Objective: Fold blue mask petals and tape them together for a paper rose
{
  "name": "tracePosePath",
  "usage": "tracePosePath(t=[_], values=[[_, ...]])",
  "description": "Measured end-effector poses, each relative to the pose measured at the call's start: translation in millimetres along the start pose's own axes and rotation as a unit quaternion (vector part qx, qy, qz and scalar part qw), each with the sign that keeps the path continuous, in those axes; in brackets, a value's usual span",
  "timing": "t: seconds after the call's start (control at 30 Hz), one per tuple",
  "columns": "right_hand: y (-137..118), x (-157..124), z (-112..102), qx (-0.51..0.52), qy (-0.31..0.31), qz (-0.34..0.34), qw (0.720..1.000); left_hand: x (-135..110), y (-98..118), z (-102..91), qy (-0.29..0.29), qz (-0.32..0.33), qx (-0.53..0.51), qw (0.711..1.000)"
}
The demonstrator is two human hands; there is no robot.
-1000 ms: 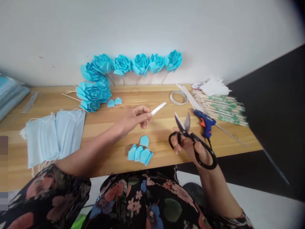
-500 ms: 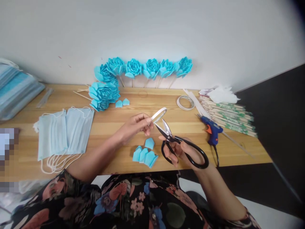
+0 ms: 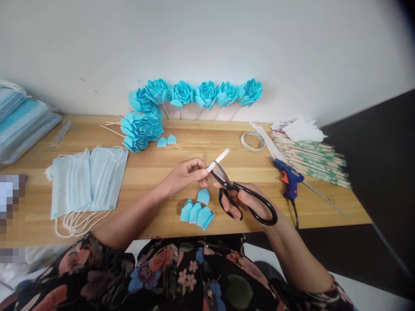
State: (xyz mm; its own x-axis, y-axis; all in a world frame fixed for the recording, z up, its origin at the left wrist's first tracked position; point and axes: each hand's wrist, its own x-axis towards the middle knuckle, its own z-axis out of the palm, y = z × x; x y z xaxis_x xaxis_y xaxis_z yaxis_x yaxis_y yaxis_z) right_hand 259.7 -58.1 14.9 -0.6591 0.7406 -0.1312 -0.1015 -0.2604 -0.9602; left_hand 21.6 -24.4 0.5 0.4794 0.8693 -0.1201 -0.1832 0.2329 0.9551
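Note:
My left hand [image 3: 186,173] pinches a short white strip [image 3: 219,159] between thumb and fingers, above the wooden table [image 3: 155,168]. My right hand [image 3: 249,203] grips black-handled scissors [image 3: 241,196], with fingers through the loops. The blades meet the strip close to my left fingertips. Just below the hands lie several folded blue petals [image 3: 198,209] near the table's front edge.
Blue fabric roses [image 3: 194,93] lean against the wall, more [image 3: 140,127] lie on the table. Face masks [image 3: 87,179] sit at the left, a mask stack [image 3: 22,125] far left. A tape roll [image 3: 252,140], glue gun [image 3: 288,177] and wrapped chopsticks [image 3: 311,157] are at the right.
My right hand has brought the scissors leftward from an upright pose to the strip. The blades have narrowed onto the strip beside my left fingertips. My view has shifted a little to the left.

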Motion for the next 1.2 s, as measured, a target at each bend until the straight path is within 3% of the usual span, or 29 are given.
tracePosePath(t=[0.5,0.87,1.03,1.2], values=[[-5.5,-0.3,0.3,-0.053,0.03,0.029,0.998,1.0,-1.2,-1.2,-0.004,-0.002,-0.009,1.0],[-4.8,-0.6,0.4,-0.072,0.051,0.026,0.996,1.4,1.0,-1.0,0.074,0.064,0.092,0.991],[-2.3,-1.1,4.5,-0.062,0.064,0.03,0.996,2.2,1.0,-1.0,0.113,0.078,0.076,0.988],[-3.3,3.2,7.3,-0.098,0.08,0.039,0.991,1.8,-0.1,-2.2,0.11,0.095,0.09,0.985]])
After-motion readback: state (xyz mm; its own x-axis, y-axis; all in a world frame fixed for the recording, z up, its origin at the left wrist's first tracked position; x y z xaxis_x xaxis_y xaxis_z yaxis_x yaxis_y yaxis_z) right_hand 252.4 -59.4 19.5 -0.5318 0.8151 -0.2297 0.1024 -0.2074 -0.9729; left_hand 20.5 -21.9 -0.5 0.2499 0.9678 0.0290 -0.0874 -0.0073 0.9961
